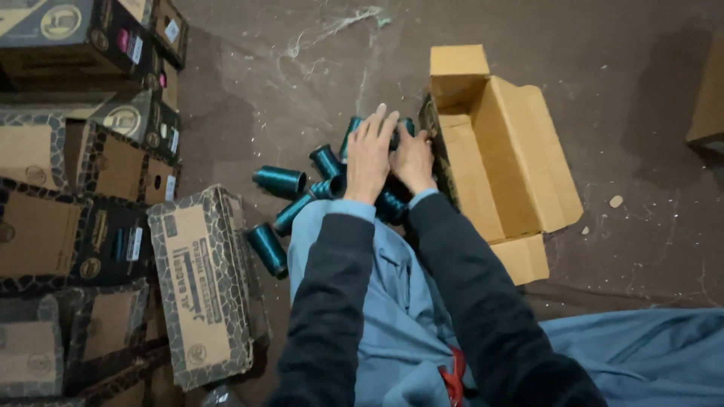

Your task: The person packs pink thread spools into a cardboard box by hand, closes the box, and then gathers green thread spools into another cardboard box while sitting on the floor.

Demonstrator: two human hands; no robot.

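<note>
Gathering the teal thread spools (332,185) cleanly looks like a matter of keeping both hands closed around the cluster at once. The left hand (369,154) lies flat over the top of the pile, fingers long and nearly straight, pressing down on several spools, while the right hand (413,160) is curled against the same bunch from the other side, its fingers wrapped around one spool end; exactly how many each hand grips cannot be told, since the palms hide them. The spools sit on the dark floor directly under and just to the left of the hands, with three loose ones lying apart further left, one (280,182) on its side near the left wrist and another (268,249) close to the person's blue trouser knee. Just beside the right hand an open, plain cardboard box (520,162) lies with its flaps spread. A printed carton (202,286) rests well to the left of the left forearm, before a stack of similar cartons (68,173). In my judgement a firm, even squeeze from both sides keeps the round spools from rolling away.
</note>
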